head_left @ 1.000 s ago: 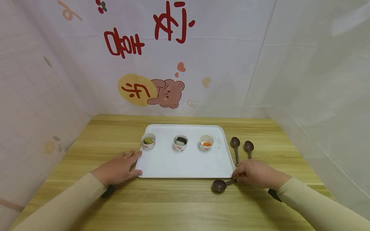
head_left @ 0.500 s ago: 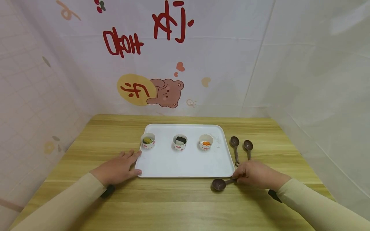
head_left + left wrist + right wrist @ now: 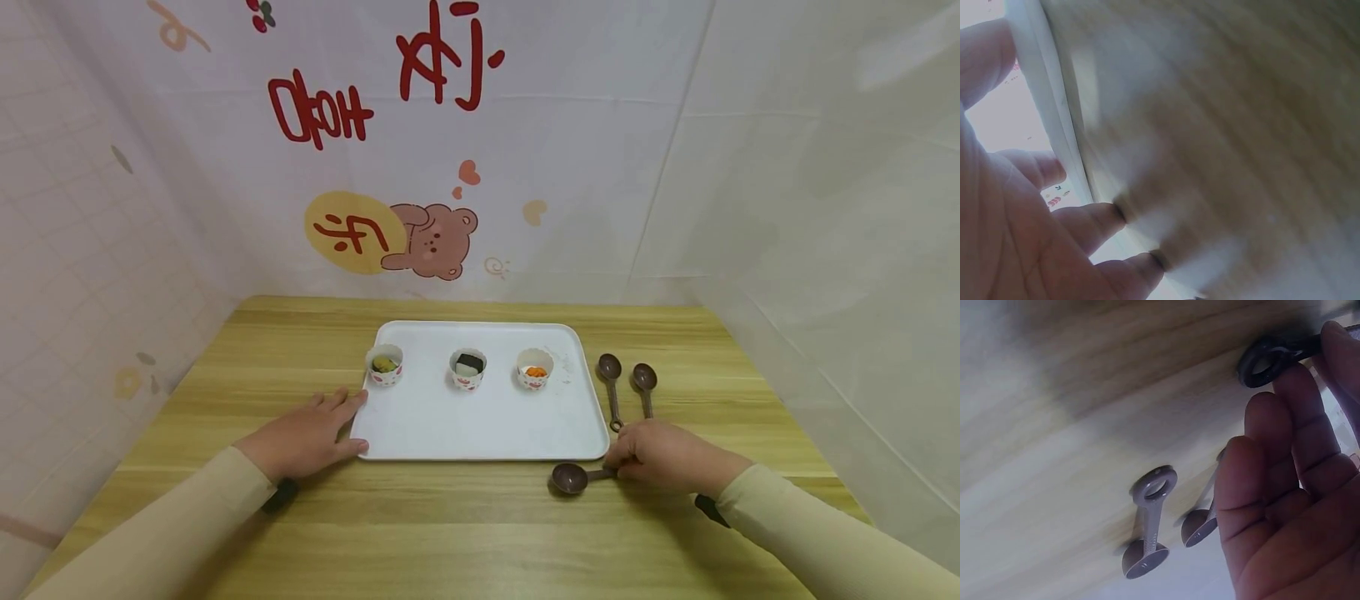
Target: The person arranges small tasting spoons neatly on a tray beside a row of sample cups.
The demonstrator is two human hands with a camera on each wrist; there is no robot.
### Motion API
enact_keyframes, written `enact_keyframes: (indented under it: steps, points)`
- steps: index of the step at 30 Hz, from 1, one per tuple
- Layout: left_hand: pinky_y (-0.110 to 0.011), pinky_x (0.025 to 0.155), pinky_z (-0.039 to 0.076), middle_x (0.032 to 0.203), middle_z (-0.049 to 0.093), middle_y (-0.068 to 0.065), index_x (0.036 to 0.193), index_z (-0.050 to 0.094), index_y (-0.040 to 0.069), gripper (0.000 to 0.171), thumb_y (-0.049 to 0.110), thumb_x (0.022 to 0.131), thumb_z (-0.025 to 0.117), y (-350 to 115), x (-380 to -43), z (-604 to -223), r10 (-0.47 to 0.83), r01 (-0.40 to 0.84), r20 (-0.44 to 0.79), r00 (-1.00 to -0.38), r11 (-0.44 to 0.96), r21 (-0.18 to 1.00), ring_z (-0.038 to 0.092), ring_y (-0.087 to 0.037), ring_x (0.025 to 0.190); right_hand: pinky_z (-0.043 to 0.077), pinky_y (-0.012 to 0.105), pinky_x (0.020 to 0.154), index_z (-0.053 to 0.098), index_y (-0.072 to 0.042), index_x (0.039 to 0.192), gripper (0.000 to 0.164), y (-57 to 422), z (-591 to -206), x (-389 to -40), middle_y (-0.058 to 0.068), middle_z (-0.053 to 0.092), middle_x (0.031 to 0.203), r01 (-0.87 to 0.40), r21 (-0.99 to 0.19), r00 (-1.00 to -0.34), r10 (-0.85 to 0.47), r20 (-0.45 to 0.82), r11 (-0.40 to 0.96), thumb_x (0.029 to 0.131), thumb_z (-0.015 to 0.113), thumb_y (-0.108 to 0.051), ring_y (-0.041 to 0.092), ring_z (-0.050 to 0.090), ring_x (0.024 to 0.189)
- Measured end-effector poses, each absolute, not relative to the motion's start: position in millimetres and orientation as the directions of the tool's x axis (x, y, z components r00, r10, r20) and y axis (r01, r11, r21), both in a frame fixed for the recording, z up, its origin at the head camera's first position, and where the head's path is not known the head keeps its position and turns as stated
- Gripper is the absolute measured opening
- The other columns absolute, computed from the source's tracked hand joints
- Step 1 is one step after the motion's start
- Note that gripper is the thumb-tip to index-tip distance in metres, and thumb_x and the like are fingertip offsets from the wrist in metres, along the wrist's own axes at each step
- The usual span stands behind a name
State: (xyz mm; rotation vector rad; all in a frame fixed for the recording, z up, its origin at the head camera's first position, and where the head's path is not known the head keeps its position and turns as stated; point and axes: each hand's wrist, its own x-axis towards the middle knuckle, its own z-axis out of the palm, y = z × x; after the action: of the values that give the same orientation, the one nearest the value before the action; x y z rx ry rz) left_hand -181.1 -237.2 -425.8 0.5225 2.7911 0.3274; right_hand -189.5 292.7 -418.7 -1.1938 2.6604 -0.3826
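Observation:
My left hand (image 3: 307, 435) rests at the left edge of a white tray (image 3: 480, 429), fingers spread, fingertips and thumb on its rim. Near the tray's front right corner, my right hand (image 3: 667, 454) pinches the handle of a brown measuring spoon (image 3: 570, 479) between thumb and fingers. The spoon's bowl points left, just in front of the tray. In the right wrist view the ring end of its handle (image 3: 1262, 362) sticks out past the fingers. Two more brown measuring spoons, one nearer the tray (image 3: 610, 367) and one farther right (image 3: 644, 377), lie beyond the right hand.
Three patterned paper cups stand along the tray's back half: the left cup (image 3: 385, 367) holds something yellow-green, the middle cup (image 3: 468, 371) a black and a white piece, the right cup (image 3: 535, 371) orange bits. Printed cloth (image 3: 577, 150) hangs behind the wooden table (image 3: 450, 533).
Hardly anything differs. The right hand and the spoon it pinches shift very slightly; the left hand stays on the tray's edge.

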Motion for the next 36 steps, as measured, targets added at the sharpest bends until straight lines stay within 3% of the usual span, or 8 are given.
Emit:
enact_keyframes:
  steps: [19,29,36]
  points:
    - [-0.075,0.112,0.037,0.163,0.032,-0.038,0.164,0.033,0.005,0.091,0.063,0.1,0.06,-237.1,-182.4,-425.9,0.375,0.308,-0.247,-0.893,0.912,0.271,0.032,-0.072,0.143,0.056,0.023,0.073,0.082,-0.024,0.093,0.015,288.1,-414.3,-185.5,-0.013,0.073,0.09,-0.676,-0.323,-0.665,-0.737,-0.119,0.663,0.088,0.083,-0.01,-0.006,0.062,0.085]
    - [-0.075,0.112,0.037,0.163,0.033,-0.038,0.164,0.033,0.004,0.091,0.063,0.1,0.06,-237.0,-182.6,-425.2,0.375,0.31,-0.251,-0.892,0.913,0.265,0.032,-0.072,0.142,0.048,0.019,0.067,0.079,-0.027,0.092,0.018,285.1,-412.3,-184.2,-0.023,0.064,0.085,-0.609,-0.406,-0.67,-0.716,-0.197,0.681,0.088,0.083,-0.01,-0.009,0.051,0.075]
    - [-0.073,0.112,0.038,0.164,0.033,-0.037,0.165,0.033,0.005,0.092,0.064,0.099,0.061,-237.6,-183.5,-425.1,0.371,0.305,-0.253,-0.893,0.914,0.266,0.031,-0.069,0.145,0.048,0.019,0.066,0.079,-0.026,0.094,0.016,282.9,-409.0,-183.3,-0.021,0.067,0.084,-0.573,-0.435,-0.677,-0.701,-0.226,0.694,0.089,0.082,-0.011,-0.009,0.052,0.074]
